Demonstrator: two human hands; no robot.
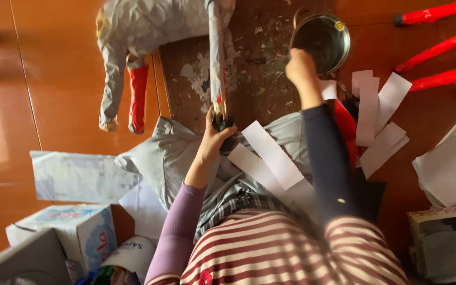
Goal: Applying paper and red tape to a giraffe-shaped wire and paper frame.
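A grey paper-covered animal figure (149, 24) lies at the top, one of its legs wrapped in red. My left hand (212, 138), in a purple sleeve, grips the dark lower end of another long grey leg (216, 53) of the figure. My right hand (300, 66), in a dark blue sleeve, reaches to the near rim of a round metal bowl (325, 37); its fingers are curled and turned away from me. White paper strips (273, 155) lie across my lap.
A stained wooden board (254, 79) lies under the leg and bowl. More white strips (376, 111) lie right of my arm, with red sticks (439, 47) beyond. White sheets (449, 169) are at right; a newspaper (75, 177) and a tissue box (75, 229) at left.
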